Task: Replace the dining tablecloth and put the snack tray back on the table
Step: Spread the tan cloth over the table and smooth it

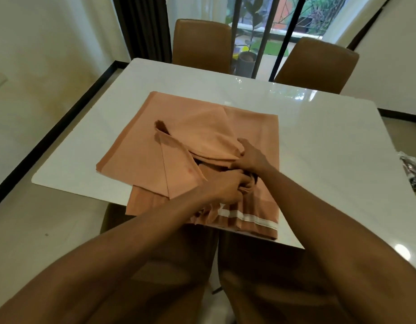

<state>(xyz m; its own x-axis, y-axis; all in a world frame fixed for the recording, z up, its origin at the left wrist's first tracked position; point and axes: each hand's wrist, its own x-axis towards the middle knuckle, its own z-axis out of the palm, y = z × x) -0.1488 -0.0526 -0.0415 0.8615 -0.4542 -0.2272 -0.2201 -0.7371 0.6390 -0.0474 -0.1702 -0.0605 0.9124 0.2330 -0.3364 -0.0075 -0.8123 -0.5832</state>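
Note:
A peach-orange tablecloth [178,127], partly folded in layers, lies on the glossy white dining table [331,141], with its near end and a white-striped hem hanging over the front edge. My left hand [225,185] grips a bunched fold near the cloth's near middle. My right hand [251,157] grips the upper layer just beyond it, the two hands touching. No snack tray is in view.
Two brown chairs [202,43] [317,64] stand at the far side before a glass door with dark bars. Two more brown chairs [155,253] are tucked under the near edge. A dark plastic-wrapped item [412,171] lies at the table's right edge.

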